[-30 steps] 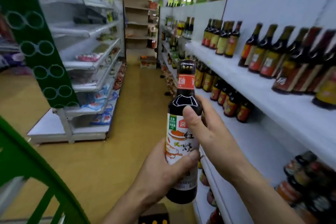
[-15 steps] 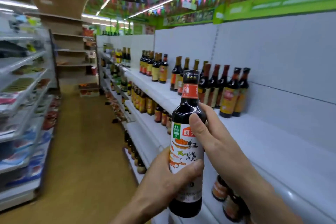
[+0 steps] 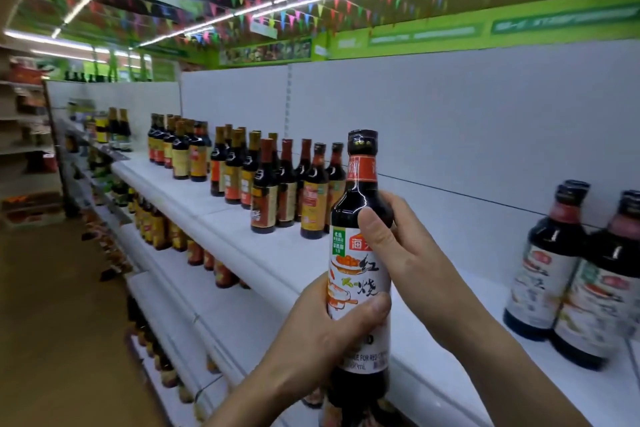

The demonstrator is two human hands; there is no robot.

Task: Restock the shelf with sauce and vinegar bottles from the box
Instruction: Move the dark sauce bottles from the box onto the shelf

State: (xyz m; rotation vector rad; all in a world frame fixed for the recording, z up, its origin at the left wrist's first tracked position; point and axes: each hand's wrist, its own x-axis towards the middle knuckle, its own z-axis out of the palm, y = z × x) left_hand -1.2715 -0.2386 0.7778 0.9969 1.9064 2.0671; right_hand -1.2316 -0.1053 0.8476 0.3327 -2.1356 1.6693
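I hold a dark sauce bottle (image 3: 360,204) with a white label and a red neck band upright in front of the white top shelf (image 3: 446,354). My left hand (image 3: 322,333) grips its lower body from the left. My right hand (image 3: 405,253) wraps the shoulder and label from the right, thumb on the front. Two matching white-label bottles (image 3: 568,281) stand on the shelf at the right. A group of dark bottles with orange labels (image 3: 287,191) stands further left on the same shelf. The box is out of view.
A bare stretch of shelf (image 3: 460,246) lies between the orange-label group and the two white-label bottles. Lower shelves (image 3: 180,236) hold more bottles. The aisle floor (image 3: 59,322) runs along the left, with another shelving unit (image 3: 27,149) at the far left.
My view has turned right and up toward the top shelf. The bottle stays in both hands, carried further right along the shelf; the two white-label bottles have come into view.
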